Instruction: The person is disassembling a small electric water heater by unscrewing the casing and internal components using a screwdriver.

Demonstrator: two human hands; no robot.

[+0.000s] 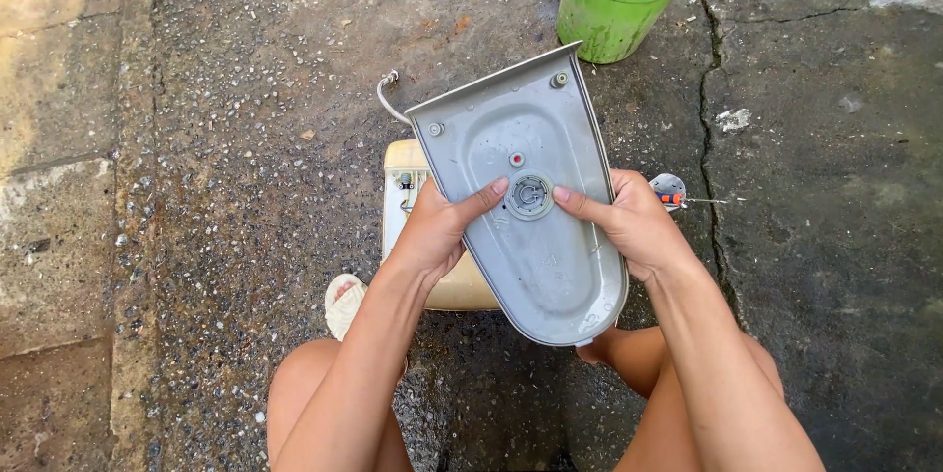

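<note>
Both hands hold a grey metal plate [535, 197], teardrop-shaped, tilted up toward the camera above the knees. Left hand [432, 231] wraps the plate's left edge, fingers closed behind it, thumb pressed flat on the face. Right hand [634, 222] does the same on the right edge. The two thumb tips sit either side of a round grey fitting [529, 196] at the plate's centre, just touching its rim.

Judgement: thumbs are well placed to steady or press the fitting; even pressure from both sides should keep the plate from twisting. Keep the palms off the thin rim, which may be sharp.

Just above the thumbs: a small red dot [517, 159]. Under the plate: a cream-coloured housing [405, 187] on the rough concrete [246, 138], with a bent wire [388, 94] beyond it. Right of the grip: a small orange-handled tool [671, 195]. Farthest: a green bucket [619, 10].
</note>
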